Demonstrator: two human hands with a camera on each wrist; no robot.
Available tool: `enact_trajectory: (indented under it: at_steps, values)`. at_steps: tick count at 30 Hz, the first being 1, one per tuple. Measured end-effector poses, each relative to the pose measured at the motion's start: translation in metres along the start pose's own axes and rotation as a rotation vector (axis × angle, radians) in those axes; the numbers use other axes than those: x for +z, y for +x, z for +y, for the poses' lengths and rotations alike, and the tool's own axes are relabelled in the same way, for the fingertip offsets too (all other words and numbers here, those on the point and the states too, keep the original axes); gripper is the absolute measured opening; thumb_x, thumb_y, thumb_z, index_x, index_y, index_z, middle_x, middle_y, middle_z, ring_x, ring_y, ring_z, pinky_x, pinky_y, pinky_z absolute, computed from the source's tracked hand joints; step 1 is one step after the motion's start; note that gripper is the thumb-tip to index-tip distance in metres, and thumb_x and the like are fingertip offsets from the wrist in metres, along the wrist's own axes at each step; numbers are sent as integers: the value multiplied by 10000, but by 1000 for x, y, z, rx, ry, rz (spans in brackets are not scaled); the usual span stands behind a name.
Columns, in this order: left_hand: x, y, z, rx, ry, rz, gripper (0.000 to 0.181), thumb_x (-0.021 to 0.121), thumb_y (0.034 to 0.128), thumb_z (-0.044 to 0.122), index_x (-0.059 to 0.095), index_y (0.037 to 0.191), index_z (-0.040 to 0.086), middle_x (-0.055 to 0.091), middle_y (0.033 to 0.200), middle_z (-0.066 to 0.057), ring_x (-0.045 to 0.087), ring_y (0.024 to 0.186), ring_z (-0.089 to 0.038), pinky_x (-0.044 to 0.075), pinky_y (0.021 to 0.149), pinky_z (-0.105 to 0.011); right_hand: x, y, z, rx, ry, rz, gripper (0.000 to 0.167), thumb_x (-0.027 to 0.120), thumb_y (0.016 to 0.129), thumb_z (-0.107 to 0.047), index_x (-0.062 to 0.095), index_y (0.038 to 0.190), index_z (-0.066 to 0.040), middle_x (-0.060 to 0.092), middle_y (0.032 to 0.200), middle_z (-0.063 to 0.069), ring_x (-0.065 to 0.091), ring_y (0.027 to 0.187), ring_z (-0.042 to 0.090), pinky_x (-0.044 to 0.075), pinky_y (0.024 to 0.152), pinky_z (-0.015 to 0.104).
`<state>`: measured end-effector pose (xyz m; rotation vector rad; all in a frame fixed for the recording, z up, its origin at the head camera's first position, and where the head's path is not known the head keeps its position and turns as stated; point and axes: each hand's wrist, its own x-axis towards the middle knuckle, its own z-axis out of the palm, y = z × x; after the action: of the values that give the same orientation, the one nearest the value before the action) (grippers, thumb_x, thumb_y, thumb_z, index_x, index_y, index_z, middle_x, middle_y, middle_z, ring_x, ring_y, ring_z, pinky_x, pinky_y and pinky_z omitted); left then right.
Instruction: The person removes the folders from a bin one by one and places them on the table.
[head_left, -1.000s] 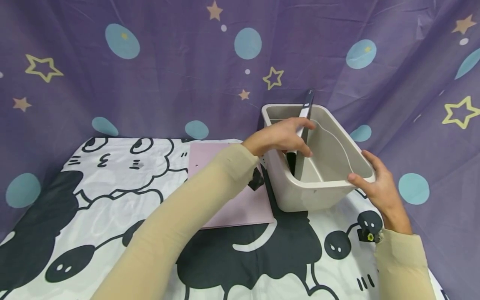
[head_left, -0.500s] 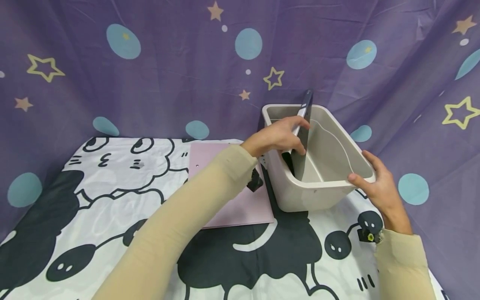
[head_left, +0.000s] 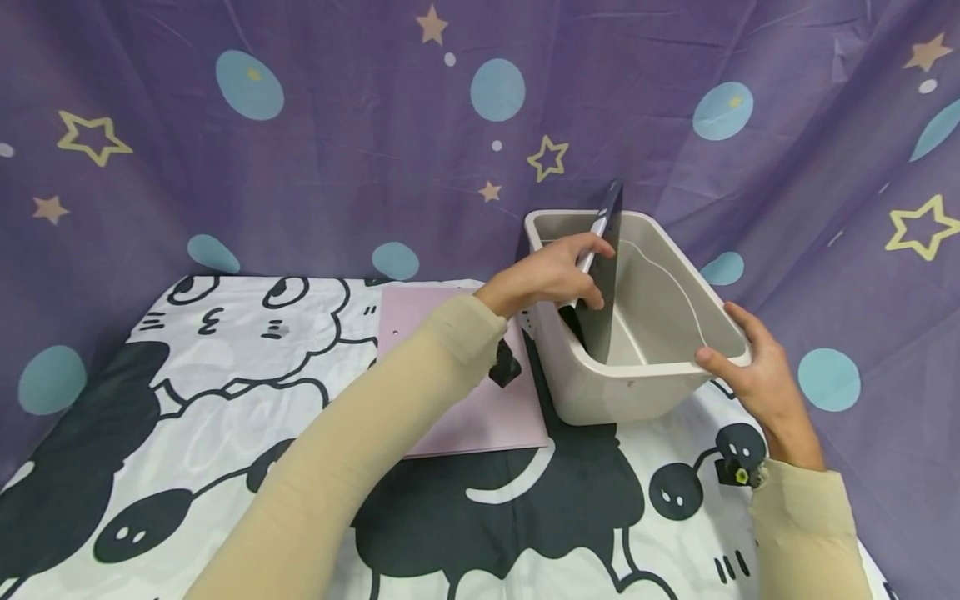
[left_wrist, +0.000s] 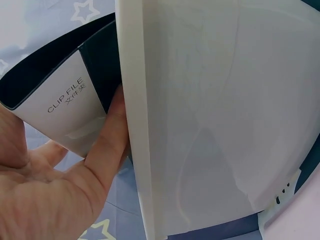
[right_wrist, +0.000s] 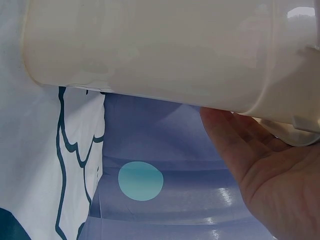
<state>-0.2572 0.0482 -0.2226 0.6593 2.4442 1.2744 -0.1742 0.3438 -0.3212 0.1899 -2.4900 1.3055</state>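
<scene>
clip file point(head_left: 602, 325): we find it partly inside a pale grey bin point(head_left: 622, 396), along the nine o'clock side, one end rising past the rim towards twelve; its cover is dark, and its light spine carries the printed words clip file.
left hand point(head_left: 551, 273): it reaches over the rim from nine o'clock, thumb and fingers clamped on the spine; in the left wrist view we see one finger between file and rim.
right hand point(head_left: 761, 379): at four o'clock, thumb over the rim, the other fingers against the outer wall, gripping the bin.
pink sheet point(head_left: 487, 421): flat, at eight o'clock, just beside the bin and partly covered by the left sleeve point(head_left: 360, 442).
right sleeve point(head_left: 806, 533): cream like the other, at five o'clock.
cloth point(head_left: 217, 450): white with black cartoon drawings, beneath everything, spreading towards seven.
curtain point(head_left: 337, 167): purple, with stars and blue ovals, behind at twelve.
</scene>
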Motion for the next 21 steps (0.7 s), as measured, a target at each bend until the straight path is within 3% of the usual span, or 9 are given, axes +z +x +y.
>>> enact_trajectory:
  at_steps: [4, 9, 15, 21]
  values:
    - [-3, -1, -2, 17, -19, -18, 672, 766, 755, 72, 481, 1341, 236, 521, 1146, -62, 518, 801, -166, 459, 630, -255, 0, 0, 0, 2, 0, 4, 780, 711, 831, -109, 296, 1489, -50, 463, 1272, 206, 491, 987, 53, 401, 754, 91]
    - [-9, -6, -4, 24, -120, -47, 669, 747, 768, 32, 473, 1350, 219, 467, 913, -80, 412, 549, -131, 389, 541, -272, 1, 0, 0, -2, 0, 8, 779, 713, 829, -107, 301, 1488, -54, 466, 1271, 206, 494, 986, 61, 402, 757, 93]
    - [-19, -10, -7, 35, -152, -30, 681, 755, 771, 41, 472, 1364, 220, 446, 881, -63, 386, 552, -124, 367, 525, -244, 1, 0, 0, -7, -2, 6, 780, 713, 828, -109, 299, 1487, -47, 464, 1277, 230, 494, 991, 60, 398, 763, 90]
    - [-24, -10, -11, 2, -174, -32, 628, 763, 786, 71, 472, 1332, 178, 451, 873, -76, 339, 485, -129, 344, 488, -259, 1, 1, -1, -14, -4, 6, 780, 715, 823, -107, 306, 1483, -42, 467, 1268, 230, 494, 990, 61, 401, 761, 91]
